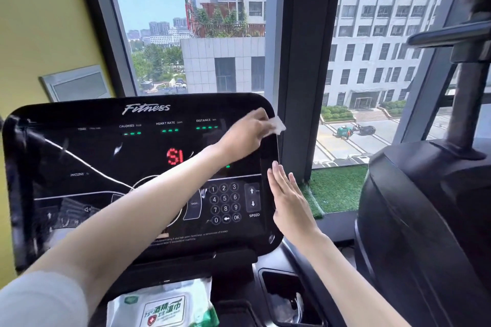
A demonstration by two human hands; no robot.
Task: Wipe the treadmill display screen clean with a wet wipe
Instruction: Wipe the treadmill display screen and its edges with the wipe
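The black treadmill display screen (79,156) fills the left and middle of the view, with lit green and red readouts and a number keypad. My left hand (244,135) reaches across it to the upper right corner and pinches a white wet wipe (276,125) against the screen's edge. My right hand (289,202) is flat with fingers extended, resting against the screen's right rim beside the speed arrows.
A pack of wet wipes (162,308) lies on the console tray below the screen. A cup holder (287,297) sits to its right. A dark machine part (425,220) stands at the right, and a window pillar (300,61) rises behind the screen.
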